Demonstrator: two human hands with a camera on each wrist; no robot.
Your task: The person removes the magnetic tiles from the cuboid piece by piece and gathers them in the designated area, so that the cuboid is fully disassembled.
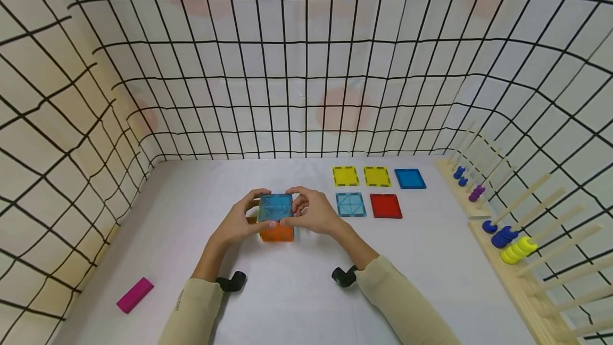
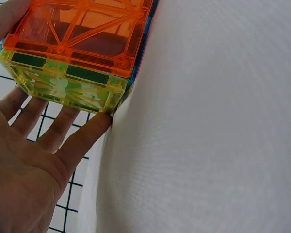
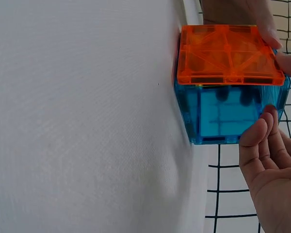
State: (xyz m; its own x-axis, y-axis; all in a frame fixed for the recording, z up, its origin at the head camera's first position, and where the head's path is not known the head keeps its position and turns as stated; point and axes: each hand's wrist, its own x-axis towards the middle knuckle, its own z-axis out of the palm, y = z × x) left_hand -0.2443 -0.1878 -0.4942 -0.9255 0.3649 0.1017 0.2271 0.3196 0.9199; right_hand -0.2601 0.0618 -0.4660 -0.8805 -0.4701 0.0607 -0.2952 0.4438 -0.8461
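A box of translucent magnetic tiles stands before me, with a blue tile (image 1: 275,207) on top and an orange tile (image 1: 278,233) on the near side. A yellow-green tile (image 2: 63,86) forms its left side, and more blue shows on the right side (image 3: 228,116). My left hand (image 1: 241,218) grips the top tile's left part, thumb on the near edge, index finger at the far corner; its other fingers reach along the yellow-green side. Opposite, my right hand (image 1: 313,213) holds the top tile likewise, its remaining fingers curled beside the box.
To the right lie two yellow tiles (image 1: 346,176) (image 1: 377,177), a darker blue tile (image 1: 410,179), a light blue tile (image 1: 351,204) and a red tile (image 1: 386,206). A magenta block (image 1: 135,295) lies at left. Wooden peg racks (image 1: 510,286) with rings line the right edge; black-lined walls (image 1: 306,63) enclose the table.
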